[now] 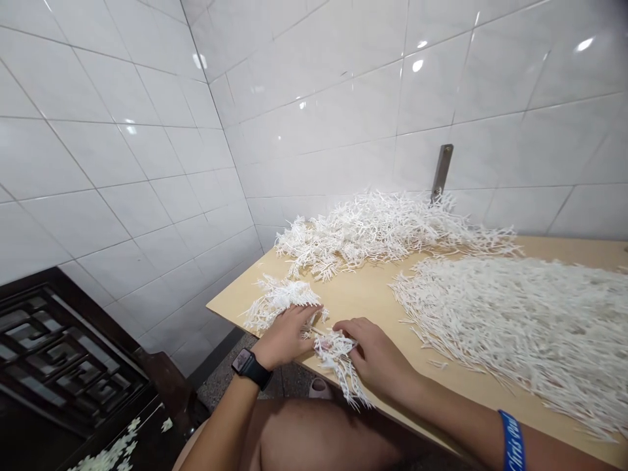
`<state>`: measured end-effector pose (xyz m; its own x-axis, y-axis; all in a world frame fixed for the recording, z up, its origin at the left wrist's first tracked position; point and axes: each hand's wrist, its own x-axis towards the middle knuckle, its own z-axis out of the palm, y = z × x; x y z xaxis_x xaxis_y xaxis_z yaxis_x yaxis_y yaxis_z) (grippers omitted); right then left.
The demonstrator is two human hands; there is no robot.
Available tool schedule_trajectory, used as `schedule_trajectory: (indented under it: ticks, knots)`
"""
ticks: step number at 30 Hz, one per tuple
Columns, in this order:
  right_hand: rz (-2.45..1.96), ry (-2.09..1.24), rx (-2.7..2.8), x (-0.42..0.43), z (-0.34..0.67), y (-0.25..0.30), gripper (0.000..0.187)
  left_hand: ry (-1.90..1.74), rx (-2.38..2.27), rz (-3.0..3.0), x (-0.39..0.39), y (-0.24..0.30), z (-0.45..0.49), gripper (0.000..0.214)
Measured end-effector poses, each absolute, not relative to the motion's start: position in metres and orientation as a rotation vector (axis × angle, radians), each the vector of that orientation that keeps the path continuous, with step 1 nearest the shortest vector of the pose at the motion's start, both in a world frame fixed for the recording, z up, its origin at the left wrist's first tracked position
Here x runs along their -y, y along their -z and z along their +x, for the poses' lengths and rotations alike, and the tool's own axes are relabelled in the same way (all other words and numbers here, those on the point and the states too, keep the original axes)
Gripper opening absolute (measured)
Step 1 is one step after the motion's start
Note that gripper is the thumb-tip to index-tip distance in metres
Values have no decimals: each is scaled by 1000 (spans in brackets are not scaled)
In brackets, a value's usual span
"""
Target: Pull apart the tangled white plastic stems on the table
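Note:
My left hand (286,335), with a black watch (250,368) on the wrist, lies on the near edge of a small heap of white branched plastic pieces (277,297), fingers stretched flat over it. My right hand (375,356), a blue band (511,439) on its wrist, is closed around a white branched plastic cluster (338,363) that hangs over the front edge of the wooden table (366,294). The two hands are close together, almost touching.
A larger heap of branched pieces (383,229) lies at the back by the tiled wall. A wide spread of single white sticks (530,320) covers the table's right part. A metal bracket (441,171) stands on the wall. Dark carved wooden furniture (63,366) is at the lower left.

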<state>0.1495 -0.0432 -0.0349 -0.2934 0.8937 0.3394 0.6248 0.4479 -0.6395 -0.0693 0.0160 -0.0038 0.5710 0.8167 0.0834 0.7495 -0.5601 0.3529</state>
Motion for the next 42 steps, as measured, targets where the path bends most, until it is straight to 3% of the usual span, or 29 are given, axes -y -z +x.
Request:
schedule_trajectory:
  ticks: [4,11,22,27,34,42]
  knots:
    - [-1330,-684,1762,43,151,32,38,-295,-1263,2524,-19,6,-74,64]
    - [-1348,-744,1412,43,152,23,16,-578,-1384,2497,-19,4,-70,27]
    - [-1309,-808,1359,41,149,36,35,-1105,-1883,2338,-47,-14,-82,25]
    - [-1266,-730,1478,43,145,36,40,-935,-1984,2709,-89,-58,-79,30]
    - [-1158,-570,1545,33,147,30,39,-630,-1785,3102,-153,-124,-44,32]
    - [-1260,-595,1517,35,153,39,40,-372,-1427,3284,-186,-105,-3,24]
